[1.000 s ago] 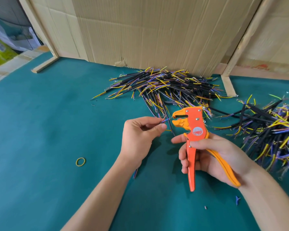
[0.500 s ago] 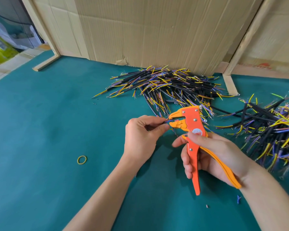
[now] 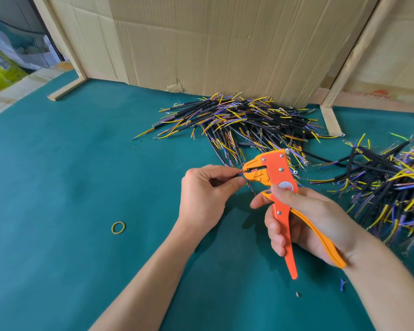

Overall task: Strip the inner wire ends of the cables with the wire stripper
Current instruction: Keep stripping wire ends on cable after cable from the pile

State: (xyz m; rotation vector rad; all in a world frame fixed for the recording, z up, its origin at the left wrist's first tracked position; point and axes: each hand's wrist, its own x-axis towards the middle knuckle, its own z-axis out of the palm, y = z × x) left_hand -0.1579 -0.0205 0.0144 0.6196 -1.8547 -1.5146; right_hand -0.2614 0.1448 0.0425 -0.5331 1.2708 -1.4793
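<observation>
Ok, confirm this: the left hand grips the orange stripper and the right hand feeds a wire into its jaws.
Hands are swapped. In the head view the right hand grips the orange stripper, and the left hand feeds a wire into its jaws.

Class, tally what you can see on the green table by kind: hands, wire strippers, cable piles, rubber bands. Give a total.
Hands: 2, left hand and right hand
Wire stripper: 1
Cable piles: 2, middle pile and right pile
Rubber band: 1
Total: 6
</observation>
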